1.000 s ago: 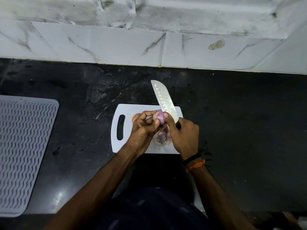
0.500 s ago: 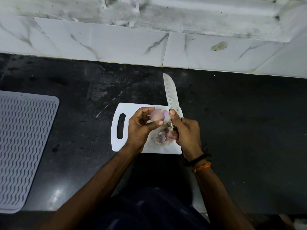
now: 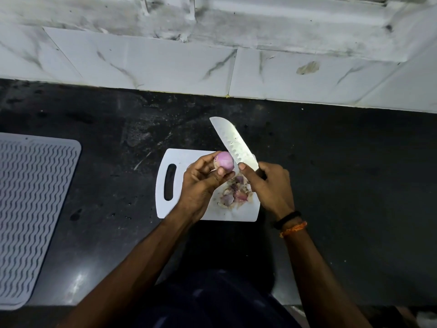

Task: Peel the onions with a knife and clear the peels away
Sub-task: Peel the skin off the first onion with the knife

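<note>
black counter [image 3: 343,174]: white cutting board [image 3: 186,159], grey ridged mat [image 3: 30,209].

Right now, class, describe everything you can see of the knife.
The broad steel-bladed knife has a row of oval dimples along its pale, smooth blade and a rounded tip. Its dark handle is mostly hidden in the right hand, which grips it. The blade slants up and leftward, beside the peeled purple onion in the left hand.

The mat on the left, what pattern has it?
Wavy ridges on the grey mat, head view.
</note>
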`<state>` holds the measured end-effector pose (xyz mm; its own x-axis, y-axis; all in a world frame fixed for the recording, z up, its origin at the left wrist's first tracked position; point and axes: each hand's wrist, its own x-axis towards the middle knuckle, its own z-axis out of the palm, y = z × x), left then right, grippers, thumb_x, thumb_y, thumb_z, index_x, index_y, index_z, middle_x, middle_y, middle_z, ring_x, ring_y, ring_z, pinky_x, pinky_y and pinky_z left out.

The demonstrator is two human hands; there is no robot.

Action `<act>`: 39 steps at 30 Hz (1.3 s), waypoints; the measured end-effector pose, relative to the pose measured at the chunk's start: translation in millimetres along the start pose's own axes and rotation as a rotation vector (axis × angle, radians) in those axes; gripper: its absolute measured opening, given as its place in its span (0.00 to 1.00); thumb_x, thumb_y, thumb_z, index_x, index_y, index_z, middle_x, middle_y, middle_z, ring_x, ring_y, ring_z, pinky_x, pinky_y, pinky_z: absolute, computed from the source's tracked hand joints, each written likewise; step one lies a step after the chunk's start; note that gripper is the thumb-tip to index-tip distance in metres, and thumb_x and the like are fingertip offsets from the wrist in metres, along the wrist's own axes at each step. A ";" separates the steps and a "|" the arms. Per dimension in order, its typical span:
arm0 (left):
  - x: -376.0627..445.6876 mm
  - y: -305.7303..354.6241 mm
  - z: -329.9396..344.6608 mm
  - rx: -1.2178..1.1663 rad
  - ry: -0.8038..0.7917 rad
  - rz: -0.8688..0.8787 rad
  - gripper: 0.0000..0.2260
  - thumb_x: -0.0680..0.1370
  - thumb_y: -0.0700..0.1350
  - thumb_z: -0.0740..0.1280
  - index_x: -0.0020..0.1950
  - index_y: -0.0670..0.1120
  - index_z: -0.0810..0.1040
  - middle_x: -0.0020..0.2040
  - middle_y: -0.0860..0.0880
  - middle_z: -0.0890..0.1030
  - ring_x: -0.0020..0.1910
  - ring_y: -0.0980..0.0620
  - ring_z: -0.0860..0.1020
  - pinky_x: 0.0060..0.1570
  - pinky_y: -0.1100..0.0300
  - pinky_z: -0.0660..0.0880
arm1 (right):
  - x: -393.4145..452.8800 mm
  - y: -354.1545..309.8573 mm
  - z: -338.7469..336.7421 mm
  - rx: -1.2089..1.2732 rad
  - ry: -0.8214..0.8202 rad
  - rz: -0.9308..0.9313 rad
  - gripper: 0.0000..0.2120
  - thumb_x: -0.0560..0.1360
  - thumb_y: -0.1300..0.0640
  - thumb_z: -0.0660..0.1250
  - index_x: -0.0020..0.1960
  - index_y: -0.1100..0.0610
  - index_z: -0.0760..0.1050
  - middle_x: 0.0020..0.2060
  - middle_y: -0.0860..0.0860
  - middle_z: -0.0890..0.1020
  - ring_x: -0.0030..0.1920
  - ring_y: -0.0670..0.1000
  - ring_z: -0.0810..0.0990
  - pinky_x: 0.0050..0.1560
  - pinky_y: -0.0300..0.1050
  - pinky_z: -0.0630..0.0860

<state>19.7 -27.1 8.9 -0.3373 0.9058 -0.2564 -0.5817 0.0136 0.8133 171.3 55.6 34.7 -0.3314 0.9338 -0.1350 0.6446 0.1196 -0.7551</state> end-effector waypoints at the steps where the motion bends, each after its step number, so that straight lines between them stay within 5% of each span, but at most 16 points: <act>1: 0.2 0.6 0.3 -0.022 -0.013 -0.007 0.26 0.70 0.50 0.79 0.65 0.42 0.79 0.63 0.38 0.81 0.63 0.39 0.80 0.63 0.43 0.77 | 0.5 -0.1 1.0 -0.009 0.004 -0.014 0.23 0.76 0.39 0.68 0.38 0.59 0.80 0.29 0.50 0.79 0.31 0.48 0.79 0.32 0.51 0.75; 6: -0.5 1.9 0.2 -0.108 -0.086 -0.060 0.28 0.72 0.48 0.77 0.69 0.39 0.75 0.64 0.35 0.80 0.63 0.37 0.79 0.61 0.47 0.78 | 2.3 1.9 4.7 0.014 0.010 -0.075 0.31 0.74 0.31 0.62 0.38 0.60 0.79 0.29 0.52 0.80 0.32 0.52 0.80 0.35 0.55 0.78; 17: 0.6 5.4 -4.2 -0.027 -0.086 -0.069 0.18 0.75 0.42 0.73 0.64 0.39 0.79 0.59 0.35 0.82 0.58 0.38 0.82 0.56 0.47 0.79 | -1.8 -6.0 11.3 -0.157 0.104 -0.167 0.33 0.72 0.25 0.57 0.36 0.55 0.78 0.25 0.44 0.75 0.27 0.43 0.75 0.29 0.38 0.69; 21: 3.0 3.9 -8.4 0.081 -0.042 -0.052 0.15 0.76 0.37 0.69 0.63 0.42 0.81 0.59 0.38 0.83 0.59 0.39 0.82 0.60 0.44 0.78 | -4.2 -9.8 15.4 -0.164 0.060 -0.097 0.27 0.74 0.31 0.62 0.32 0.54 0.72 0.23 0.43 0.69 0.24 0.43 0.69 0.27 0.32 0.59; 26: 8.3 5.4 -5.3 0.266 0.035 0.037 0.17 0.73 0.38 0.75 0.62 0.45 0.81 0.59 0.41 0.83 0.59 0.39 0.81 0.61 0.37 0.77 | -4.1 -12.2 12.6 -0.089 0.054 -0.012 0.26 0.72 0.33 0.65 0.28 0.52 0.68 0.23 0.43 0.71 0.25 0.45 0.72 0.29 0.32 0.62; 30: 10.2 -0.4 -8.6 0.368 0.111 0.079 0.19 0.71 0.36 0.78 0.59 0.43 0.80 0.56 0.43 0.84 0.57 0.41 0.81 0.61 0.36 0.76 | -5.6 -12.6 7.0 0.105 0.013 0.030 0.32 0.70 0.28 0.66 0.28 0.57 0.74 0.25 0.50 0.79 0.27 0.50 0.79 0.32 0.51 0.77; 35: 7.8 -1.0 -9.1 0.336 0.138 0.077 0.21 0.67 0.36 0.79 0.58 0.45 0.80 0.55 0.43 0.84 0.56 0.41 0.82 0.62 0.37 0.76 | -3.2 -10.9 -7.1 0.156 0.024 0.007 0.20 0.72 0.39 0.73 0.28 0.49 0.73 0.22 0.43 0.76 0.25 0.42 0.75 0.30 0.41 0.70; 39: 7.0 0.5 -7.5 0.283 0.109 0.091 0.22 0.68 0.36 0.79 0.59 0.48 0.82 0.58 0.44 0.83 0.60 0.41 0.81 0.63 0.36 0.75 | 3.2 -1.1 -8.7 0.014 -0.007 -0.002 0.24 0.73 0.40 0.73 0.28 0.55 0.71 0.24 0.49 0.77 0.27 0.49 0.76 0.32 0.48 0.73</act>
<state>11.6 -23.9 3.6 -0.4646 0.8583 -0.2181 -0.3216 0.0659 0.9446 175.5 61.4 40.7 -0.3378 0.9311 -0.1375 0.6339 0.1171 -0.7645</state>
